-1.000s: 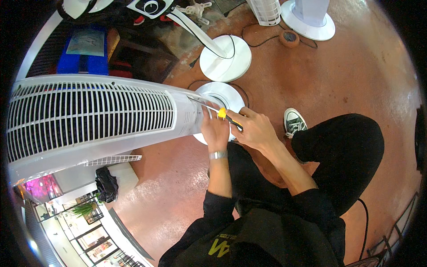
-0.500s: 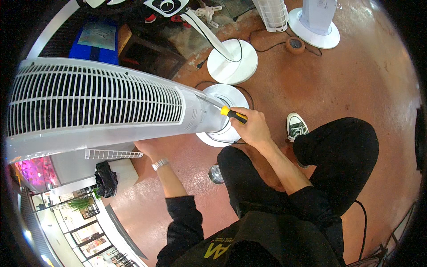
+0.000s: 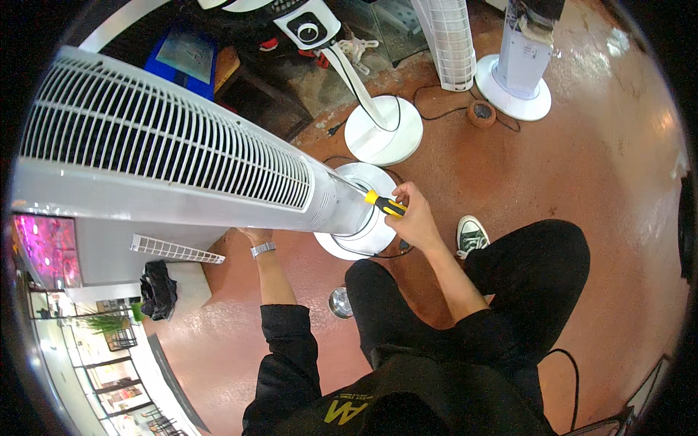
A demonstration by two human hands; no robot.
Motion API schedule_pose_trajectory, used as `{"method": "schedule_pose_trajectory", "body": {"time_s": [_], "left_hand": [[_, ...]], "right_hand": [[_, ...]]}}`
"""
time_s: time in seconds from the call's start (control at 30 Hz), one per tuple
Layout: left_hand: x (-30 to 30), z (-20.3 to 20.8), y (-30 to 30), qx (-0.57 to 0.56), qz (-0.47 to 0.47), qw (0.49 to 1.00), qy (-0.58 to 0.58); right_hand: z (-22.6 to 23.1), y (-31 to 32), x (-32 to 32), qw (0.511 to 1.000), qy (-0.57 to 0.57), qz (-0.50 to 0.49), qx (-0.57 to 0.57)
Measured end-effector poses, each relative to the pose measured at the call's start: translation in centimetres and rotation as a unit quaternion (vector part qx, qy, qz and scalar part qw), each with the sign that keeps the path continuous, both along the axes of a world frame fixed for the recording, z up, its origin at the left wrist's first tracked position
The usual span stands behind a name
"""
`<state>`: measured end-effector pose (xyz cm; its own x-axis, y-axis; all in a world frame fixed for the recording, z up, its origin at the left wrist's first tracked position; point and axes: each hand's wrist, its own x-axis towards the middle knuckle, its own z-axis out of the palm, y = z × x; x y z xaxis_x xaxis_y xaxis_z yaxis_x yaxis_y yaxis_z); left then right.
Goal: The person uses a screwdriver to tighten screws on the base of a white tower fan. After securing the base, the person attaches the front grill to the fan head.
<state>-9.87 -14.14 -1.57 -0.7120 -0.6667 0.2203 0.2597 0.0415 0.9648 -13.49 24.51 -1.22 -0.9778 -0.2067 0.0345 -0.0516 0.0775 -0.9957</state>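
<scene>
At the frame's centre, your right hand (image 3: 416, 224) pinches the yellow-and-black screwdriver (image 3: 387, 205), while the white tower fan (image 3: 211, 202), stretching to the upper left, partly hides your left hand (image 3: 255, 236), whose grip I can't tell.

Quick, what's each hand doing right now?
Left hand: partly hidden behind the tower fan; grip cannot be told.
Right hand: closed, holding the yellow-and-black screwdriver.

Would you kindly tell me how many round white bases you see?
3: first base at the foot of the tower fan; second base under the pole fan; third base under the column, upper right. Others may be hidden.
</scene>
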Motion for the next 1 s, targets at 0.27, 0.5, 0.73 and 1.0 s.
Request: {"method": "schedule_pose_trajectory", "body": {"time_s": [0.27,0.5,0.73,1.0], "left_hand": [[-0.1,-1.6,0.1,0.049,0.031,0.996,0.069],[-1.1,-2.4,0.7,0.010,0.061,0.995,0.080],[-0.7,-2.7,0.0,0.000,0.059,0.994,0.090],[-1.0,-2.2,0.3,-0.058,0.058,0.993,0.084]], "right_hand": [[1.2,-0.6,0.9,0.998,-0.054,-0.011,0.016],[-1.3,0.0,1.1,0.989,0.134,-0.015,0.064],[1.2,-0.9,1.6,0.993,-0.113,-0.016,0.004],[-1.4,-0.7,2.1,0.984,0.162,-0.048,0.061]]}}
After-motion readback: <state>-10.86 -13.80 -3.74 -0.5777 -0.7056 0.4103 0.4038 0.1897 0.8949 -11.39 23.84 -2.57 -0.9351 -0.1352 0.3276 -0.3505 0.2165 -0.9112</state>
